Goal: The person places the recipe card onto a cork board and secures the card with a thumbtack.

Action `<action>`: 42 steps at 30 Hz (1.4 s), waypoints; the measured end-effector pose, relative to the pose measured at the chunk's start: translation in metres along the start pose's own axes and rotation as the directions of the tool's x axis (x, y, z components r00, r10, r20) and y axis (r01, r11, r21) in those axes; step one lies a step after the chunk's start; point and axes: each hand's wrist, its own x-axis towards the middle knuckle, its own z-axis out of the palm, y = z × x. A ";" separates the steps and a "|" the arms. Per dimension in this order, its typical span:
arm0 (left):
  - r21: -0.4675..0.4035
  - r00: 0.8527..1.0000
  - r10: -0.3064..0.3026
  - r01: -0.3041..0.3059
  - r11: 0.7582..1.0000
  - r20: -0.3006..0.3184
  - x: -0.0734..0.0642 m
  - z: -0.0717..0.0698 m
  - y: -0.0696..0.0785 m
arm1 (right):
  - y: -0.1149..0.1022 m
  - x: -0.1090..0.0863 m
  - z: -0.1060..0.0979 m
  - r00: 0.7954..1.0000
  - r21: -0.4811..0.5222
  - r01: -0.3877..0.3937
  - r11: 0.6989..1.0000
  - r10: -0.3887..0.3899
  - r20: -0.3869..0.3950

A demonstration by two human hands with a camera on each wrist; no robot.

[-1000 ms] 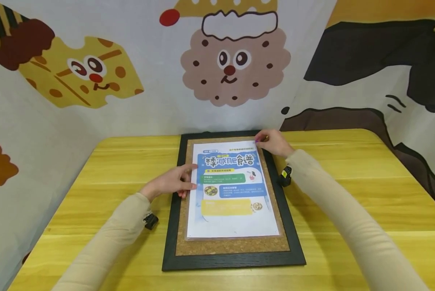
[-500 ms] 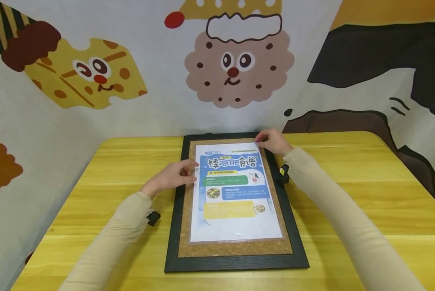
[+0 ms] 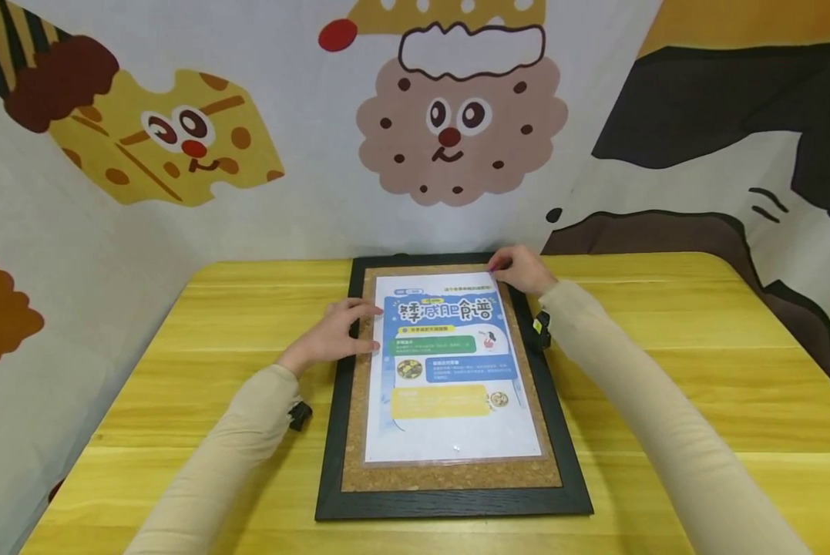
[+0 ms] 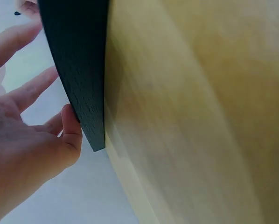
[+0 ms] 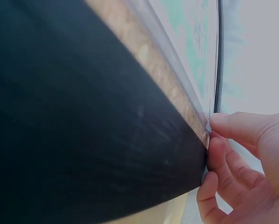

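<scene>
A laminated poster (image 3: pixel 452 428) with blue, green and yellow printed blocks lies on a cork board (image 3: pixel 449 474) in a black frame (image 3: pixel 456 505). My left hand (image 3: pixel 331 333) is at the poster's left edge, thumb and index finger spread apart with their tips right on that edge. In the left wrist view its fingers (image 4: pixel 34 88) reach along the frame's side. My right hand (image 3: pixel 522 270) pinches a small purple thing (image 3: pixel 492 270) at the poster's top right corner; the fingertips mostly hide its shape. In the right wrist view thumb and fingers (image 5: pixel 223 122) meet at that corner.
The framed board lies flat on a yellow wood-grain table (image 3: pixel 206 324). Its far edge is close to a white cloth backdrop (image 3: pixel 304 216) printed with cartoon food. A small black device (image 3: pixel 542 330) is strapped to the right wrist, another dark device (image 3: pixel 300 416) to the left.
My left hand has shifted slightly up along the poster's left edge, and its thumb and index finger have spread. The right hand stays at the top right corner.
</scene>
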 end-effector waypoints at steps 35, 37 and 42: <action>0.103 0.998 0.023 -0.029 0.994 0.065 -0.006 0.004 -0.008 | -0.005 -0.002 -0.001 1.000 -0.046 -0.019 0.999 0.019 0.007; 0.080 0.997 -0.005 -0.001 0.997 0.076 -0.007 0.004 -0.008 | -0.005 -0.002 -0.001 1.000 -0.037 -0.020 0.999 0.020 0.015; 0.046 0.992 -0.057 0.052 0.998 0.115 -0.008 0.004 -0.007 | -0.004 -0.001 -0.002 0.999 -0.014 -0.024 1.000 0.025 0.020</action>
